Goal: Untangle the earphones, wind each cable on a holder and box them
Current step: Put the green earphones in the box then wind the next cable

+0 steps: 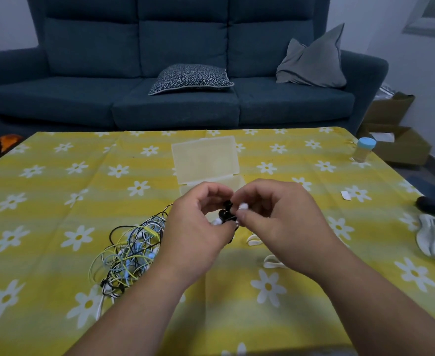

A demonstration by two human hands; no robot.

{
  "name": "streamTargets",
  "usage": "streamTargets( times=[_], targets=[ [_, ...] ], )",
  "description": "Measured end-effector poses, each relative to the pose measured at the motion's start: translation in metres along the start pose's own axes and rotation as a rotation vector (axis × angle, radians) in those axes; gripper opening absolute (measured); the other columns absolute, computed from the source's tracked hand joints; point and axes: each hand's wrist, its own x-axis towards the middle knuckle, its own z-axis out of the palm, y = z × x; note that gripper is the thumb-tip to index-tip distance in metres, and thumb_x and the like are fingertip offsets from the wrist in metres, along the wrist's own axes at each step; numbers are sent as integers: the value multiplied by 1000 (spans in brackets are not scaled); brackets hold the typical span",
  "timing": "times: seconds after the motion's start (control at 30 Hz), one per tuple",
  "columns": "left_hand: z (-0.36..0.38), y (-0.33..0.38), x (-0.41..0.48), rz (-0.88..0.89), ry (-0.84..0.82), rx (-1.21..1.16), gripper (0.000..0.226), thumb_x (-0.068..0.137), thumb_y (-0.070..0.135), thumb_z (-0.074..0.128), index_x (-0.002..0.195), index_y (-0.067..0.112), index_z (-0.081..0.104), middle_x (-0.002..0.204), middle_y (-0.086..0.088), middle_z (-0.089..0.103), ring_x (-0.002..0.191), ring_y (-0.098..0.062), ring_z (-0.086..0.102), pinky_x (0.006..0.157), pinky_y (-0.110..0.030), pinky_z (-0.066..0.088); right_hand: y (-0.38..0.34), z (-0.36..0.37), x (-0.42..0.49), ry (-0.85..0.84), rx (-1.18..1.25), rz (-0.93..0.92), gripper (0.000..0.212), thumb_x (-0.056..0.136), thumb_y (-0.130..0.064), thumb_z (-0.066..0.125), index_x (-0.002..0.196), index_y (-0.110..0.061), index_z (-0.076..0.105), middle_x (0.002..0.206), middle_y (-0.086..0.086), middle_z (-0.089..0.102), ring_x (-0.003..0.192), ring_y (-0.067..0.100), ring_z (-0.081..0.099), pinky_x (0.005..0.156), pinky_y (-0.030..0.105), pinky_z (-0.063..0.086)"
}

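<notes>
Between left grip point(196, 227), right grip point(280, 217): earbuds point(226, 213)

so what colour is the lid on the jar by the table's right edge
Light blue; the lid shows best in the head view.

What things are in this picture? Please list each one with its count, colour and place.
sofa: one, dark blue, behind the table
patterned cushion: one, dark-and-white, sofa seat
grey cushion: one, grey, sofa's right end
table: one, yellow cloth with white flowers, foreground
box: one, clear, open, table middle
jar: one, blue lid, table's far right
cable tangle: one, mixed colours, beside left hand
holders: two, white, near right hand
earbuds: several, black and white, between both hands
left hand: one, pinches earbuds
right hand: one, pinches earbuds
</notes>
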Motion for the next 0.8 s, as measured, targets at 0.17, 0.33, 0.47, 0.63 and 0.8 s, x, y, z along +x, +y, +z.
streamTargets(
  times=[0.17,0.33,0.47,0.63,0.8],
  targets=[
    [3,1,-1,5,-14,13,32,75,-8,72,95,17,67,87,3,74,89,-10,70,66,-25,54,-8,-1,-1,-19,18,-2,12,87,-10,71,88,-22,76,78,-2,75,73,17,72,73,43,59],
    [4,2,-3,-1,-49,-79,29,76,-4,77,96,15,69,91,1,74,97,-16,70,74,-27,57,-16,-4,-4,-1,-30,-65,32,90,2,60,97,-25,77,80,-10,75,72,7,72,70,31,59],
    [0,2,0,32,-36,-110,36,77,-15,70,98,15,70,95,-1,74,97,-20,70,82,-38,57,-15,-11,-1,171,101,-51,20,84,0,71,86,-19,75,63,0,71,61,14,70,59,30,57],
    [-1,3,-1,13,-16,-161,30,77,-18,67,89,10,68,104,-1,74,102,-17,70,85,-40,57,-3,-17,2,132,133,70,33,77,11,62,83,-19,75,74,-6,67,63,11,57,59,26,44],
    [-1,5,-1,17,2,-165,29,75,-17,70,83,10,65,103,-1,75,96,-14,71,71,-28,57,1,-21,0,-81,251,144,35,67,9,57,91,-12,72,92,12,71,73,24,68,67,42,50]
  ],
)
